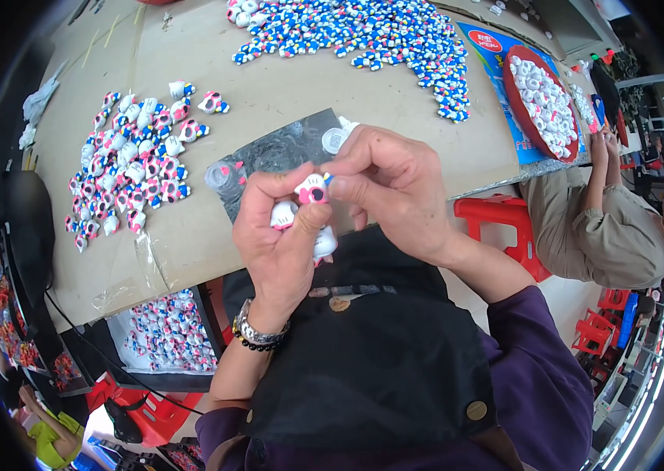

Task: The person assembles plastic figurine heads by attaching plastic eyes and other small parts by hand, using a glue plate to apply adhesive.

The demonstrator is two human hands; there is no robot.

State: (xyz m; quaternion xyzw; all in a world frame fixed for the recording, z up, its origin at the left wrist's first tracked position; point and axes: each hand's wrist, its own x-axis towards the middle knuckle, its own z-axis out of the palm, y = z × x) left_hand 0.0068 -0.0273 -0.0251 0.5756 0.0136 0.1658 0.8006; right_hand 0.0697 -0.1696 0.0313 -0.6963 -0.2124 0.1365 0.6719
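Observation:
In front of my chest, my left hand [268, 228] is closed around several small white-and-pink toy heads. Between its thumb and index finger, one toy figure [313, 188] has a pink face patch with a dark oval and touches a small blue-and-yellow piece [327, 179]. My right hand [395, 184] pinches that piece with thumb and index finger. Lower in the left palm sit another white head [283, 213] and a further white piece [324, 245], partly covered by fingers. Beneath the hands lies a dark mat [269, 149] with little pink bits [231, 169] on it.
Joined figures [128, 161] are heaped on the table's left. Blue-and-white toy bodies [363, 31] spread across the far side. White parts fill a red bowl [510, 78] at right. Red stools [497, 212] and a co-worker [599, 220] are beyond; a tray [124, 345] of figures stands lower left.

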